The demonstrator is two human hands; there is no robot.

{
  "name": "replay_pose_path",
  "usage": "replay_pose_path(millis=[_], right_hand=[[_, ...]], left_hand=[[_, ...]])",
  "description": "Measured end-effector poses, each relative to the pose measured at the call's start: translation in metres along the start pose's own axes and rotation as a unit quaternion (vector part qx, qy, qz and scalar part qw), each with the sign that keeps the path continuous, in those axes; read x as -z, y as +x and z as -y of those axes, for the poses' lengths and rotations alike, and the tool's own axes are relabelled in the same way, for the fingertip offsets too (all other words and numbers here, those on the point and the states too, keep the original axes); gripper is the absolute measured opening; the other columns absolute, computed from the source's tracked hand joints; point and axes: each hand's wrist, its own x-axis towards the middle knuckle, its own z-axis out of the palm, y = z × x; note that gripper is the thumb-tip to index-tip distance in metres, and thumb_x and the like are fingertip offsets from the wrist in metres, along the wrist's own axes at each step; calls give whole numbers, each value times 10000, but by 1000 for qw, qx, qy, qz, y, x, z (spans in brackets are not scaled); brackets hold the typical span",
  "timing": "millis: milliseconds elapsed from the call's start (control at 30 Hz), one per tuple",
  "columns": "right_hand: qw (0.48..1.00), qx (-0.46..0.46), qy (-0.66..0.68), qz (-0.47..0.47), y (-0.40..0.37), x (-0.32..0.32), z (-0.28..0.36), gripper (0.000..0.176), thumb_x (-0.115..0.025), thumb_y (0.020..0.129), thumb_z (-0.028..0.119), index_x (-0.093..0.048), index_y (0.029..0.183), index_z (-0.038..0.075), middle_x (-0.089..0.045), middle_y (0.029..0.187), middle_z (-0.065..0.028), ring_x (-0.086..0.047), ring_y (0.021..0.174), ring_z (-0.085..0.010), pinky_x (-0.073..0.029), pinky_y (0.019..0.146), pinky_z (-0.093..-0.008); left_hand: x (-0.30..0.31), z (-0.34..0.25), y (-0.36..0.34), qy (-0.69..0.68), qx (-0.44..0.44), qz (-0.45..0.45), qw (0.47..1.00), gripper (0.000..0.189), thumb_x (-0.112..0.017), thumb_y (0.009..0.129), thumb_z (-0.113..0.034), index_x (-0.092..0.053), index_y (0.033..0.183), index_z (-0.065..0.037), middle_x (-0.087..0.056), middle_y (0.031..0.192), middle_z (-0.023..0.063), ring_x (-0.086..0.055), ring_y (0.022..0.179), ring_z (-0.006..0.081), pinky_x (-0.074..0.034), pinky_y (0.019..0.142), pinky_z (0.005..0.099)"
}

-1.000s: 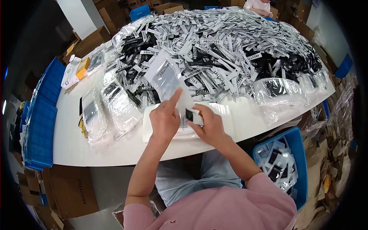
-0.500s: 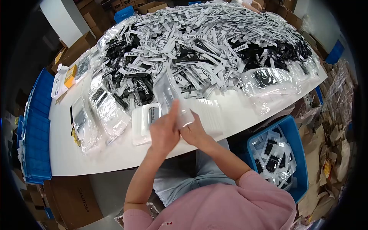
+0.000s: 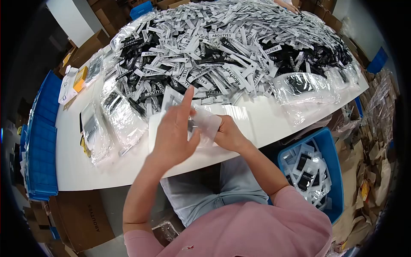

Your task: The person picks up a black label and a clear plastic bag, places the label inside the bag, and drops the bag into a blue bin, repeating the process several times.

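- Location: through the head view, I find the clear bag (image 3: 209, 124) raised above the table (image 3: 77, 171), over the middle of its near edge. Its film is creased and partly hidden by fingers.
- Left hand (image 3: 173, 136): spread, index finger extended upward, thumb well apart from it. I cannot tell whether the other fingers grip the film.
- Right hand (image 3: 231, 133): fingers curled, pinching the right-hand edge of the bag.
- Step in hand: I judge it to be two-handed handling of this one bag, the right hand steadying and the left working at its face.
- Next move: in my judgement it calls for a firm right-hand pinch and light left-hand contact; thin film could slip or fold.
- Surroundings: a heap of printed sachets (image 3: 214, 55) runs to the table's far edge. Clear film packs (image 3: 96, 132) lie toward its left end; wrapped bundles (image 3: 304, 92) lie near its right end.
- A blue bin (image 3: 337, 184) stands below the near edge, toward the right corner, containing black-labelled packets (image 3: 306, 180).
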Motion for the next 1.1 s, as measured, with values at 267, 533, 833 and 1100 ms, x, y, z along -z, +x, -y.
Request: replay_pose_path(millis=[267,533,833,1100], right_hand=[[996,16,59,64,2,8,2,226,-548,853,172,-629,930,-24,-607,686,-42,-524,649,-67,-448,594,-253],[994,27,-95,47,-8,8,14,228,-617,816,207,-631,844,-18,-582,642,-38,-490,608,-57,-415,539,-250],[991,57,-113,40,-21,15,13,167,-620,808,145,-601,790,-20,-566,658,-45,-478,579,-86,-394,514,-268],[898,280,-339,-15,-27,1,23,44,-605,744,72,-589,768,40,-489,651,-98,-511,637,-278,-444,561,-354]], left_hand=[[37,21,31,-147,237,289,916,142,-617,691,-24,-624,814,48,-570,592,27,-495,551,57,-418,525,237],[7,23,3,-261,280,245,891,169,-628,793,-85,-597,695,49,-493,568,-32,-401,539,25,-331,461,218],[9,19,-21,-243,307,36,919,144,-612,755,-81,-603,648,14,-503,517,58,-455,488,87,-374,446,260],[2,-8,-8,89,-72,121,986,56,-651,619,-51,-599,638,-60,-515,585,60,-527,588,235,-434,517,358]])
